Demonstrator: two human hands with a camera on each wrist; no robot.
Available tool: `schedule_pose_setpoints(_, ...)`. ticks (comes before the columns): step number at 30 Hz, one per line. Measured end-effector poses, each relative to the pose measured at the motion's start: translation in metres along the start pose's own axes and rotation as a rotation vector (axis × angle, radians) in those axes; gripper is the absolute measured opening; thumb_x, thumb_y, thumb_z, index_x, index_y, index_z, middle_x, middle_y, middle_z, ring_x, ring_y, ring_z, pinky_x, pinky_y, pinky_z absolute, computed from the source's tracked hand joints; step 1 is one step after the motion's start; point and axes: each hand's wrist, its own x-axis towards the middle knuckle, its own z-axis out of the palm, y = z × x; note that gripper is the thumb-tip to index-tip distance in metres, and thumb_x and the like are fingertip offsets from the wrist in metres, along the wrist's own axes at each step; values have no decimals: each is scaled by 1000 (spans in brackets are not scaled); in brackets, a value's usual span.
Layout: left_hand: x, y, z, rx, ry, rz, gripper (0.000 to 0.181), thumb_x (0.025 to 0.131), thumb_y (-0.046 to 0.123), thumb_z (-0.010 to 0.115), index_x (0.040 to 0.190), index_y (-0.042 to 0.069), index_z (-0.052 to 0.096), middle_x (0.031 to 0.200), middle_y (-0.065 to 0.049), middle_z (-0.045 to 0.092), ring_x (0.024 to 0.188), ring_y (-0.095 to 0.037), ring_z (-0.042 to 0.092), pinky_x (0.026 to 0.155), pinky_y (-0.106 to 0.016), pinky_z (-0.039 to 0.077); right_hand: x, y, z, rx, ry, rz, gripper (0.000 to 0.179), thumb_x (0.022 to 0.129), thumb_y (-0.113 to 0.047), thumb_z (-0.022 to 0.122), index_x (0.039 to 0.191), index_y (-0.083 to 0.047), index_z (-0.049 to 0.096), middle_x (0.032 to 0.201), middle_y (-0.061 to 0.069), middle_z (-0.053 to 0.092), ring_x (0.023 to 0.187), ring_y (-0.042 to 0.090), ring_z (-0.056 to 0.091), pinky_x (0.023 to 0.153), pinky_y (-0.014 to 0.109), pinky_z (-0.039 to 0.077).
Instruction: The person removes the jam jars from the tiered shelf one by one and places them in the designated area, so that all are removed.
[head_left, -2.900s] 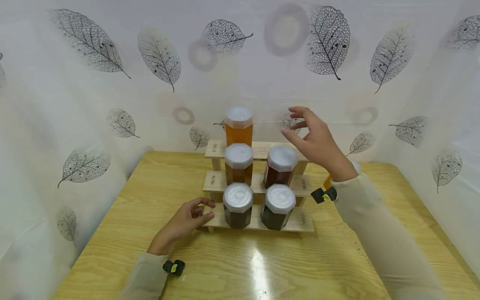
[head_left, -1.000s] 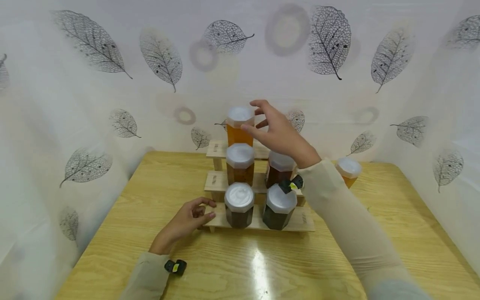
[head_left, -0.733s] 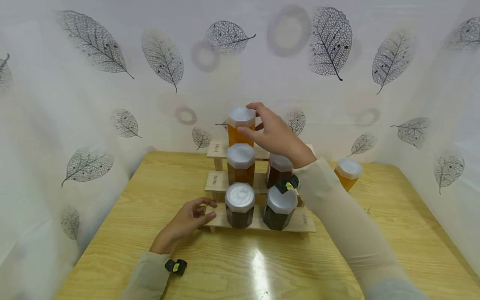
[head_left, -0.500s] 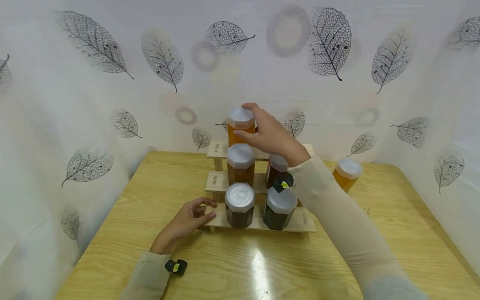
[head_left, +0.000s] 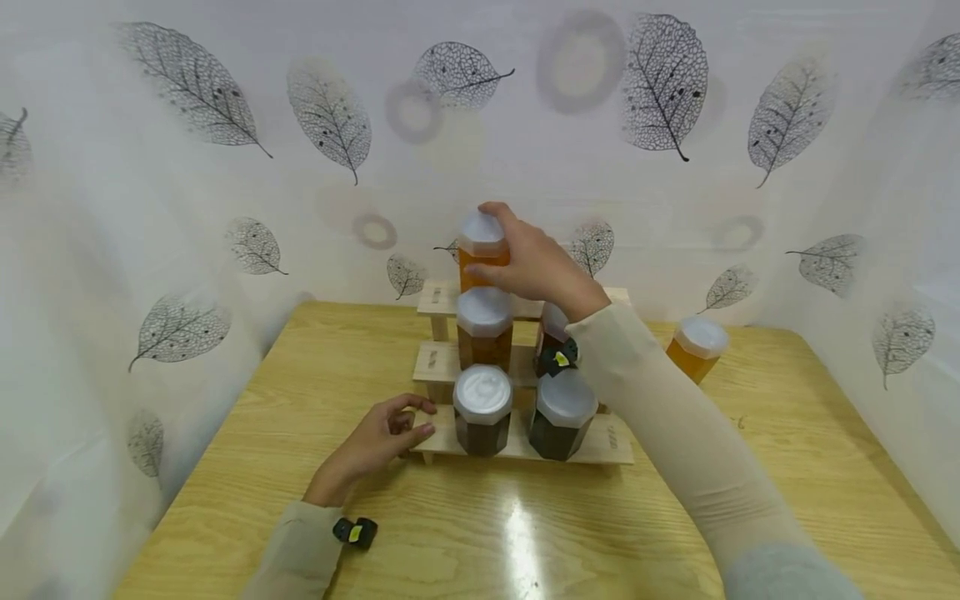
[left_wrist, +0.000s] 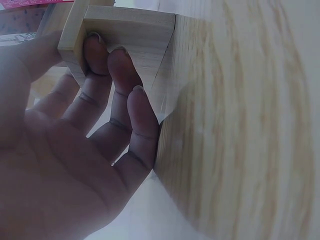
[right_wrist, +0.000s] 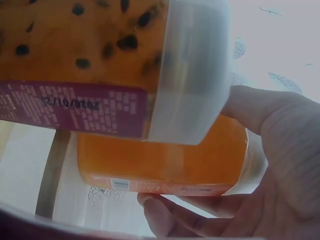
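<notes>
A three-tier wooden rack (head_left: 611,437) bears several octagonal jars with white lids. My right hand (head_left: 536,262) reaches over it and grips the orange jar (head_left: 472,268) at the left of the top tier. In the right wrist view the thumb lies by that jar's lid and the fingers curl along its far side; a jar with dark specks (right_wrist: 100,45) hides part of it. My left hand (head_left: 371,442) holds the left end of the bottom tier between thumb and fingers, the other fingers resting against the tabletop.
A speckled amber jar (head_left: 486,321) and a dark red jar (head_left: 551,329) stand on the middle tier. Two dark jars, left (head_left: 482,412) and right (head_left: 562,421), stand on the bottom. Another orange jar (head_left: 697,350) stands on the table right of the rack. A leaf-print curtain (head_left: 450,150) hangs behind.
My right hand has come left from above the rack's right side and closed round the orange top-tier jar. My left hand has kept its place at the rack.
</notes>
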Motion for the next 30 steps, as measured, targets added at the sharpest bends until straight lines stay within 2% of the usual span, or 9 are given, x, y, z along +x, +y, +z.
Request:
schedule_pose_setpoints(10,2,-1,0,-9,-7,12,28,103,14,67,128,1,62,66,-2,46,57,-9,40,53,-23,39,2,1,2,-28,40,43,87,93,-42,78,162,-27,26,149,16,53,124,35,59,92,51,52)
schedule_pose_setpoints(15,1,0,1,-14,-2,1,28,103,14,67,127,1,62,66,-1,45,56,-9,40,53,-23,38,4,0,2,-60,77,25,84,91,-41,79,159,-29,31,142,15,58,117,34,62,87,51,53)
schedule_pose_setpoints(23,0,0,0,-12,3,-4,28,102,14,68,126,1,62,67,-1,45,57,-10,41,53,-23,38,-2,-6,-10,-52,132,0,83,90,-41,80,158,-28,34,143,15,57,123,35,59,95,54,49)
schedule_pose_setpoints(30,1,1,0,-9,-2,-5,28,102,15,68,127,2,62,66,-1,45,57,-10,41,54,-23,38,-12,2,-21,-7,185,-22,81,91,-40,80,157,-25,37,141,14,58,118,32,61,96,51,49)
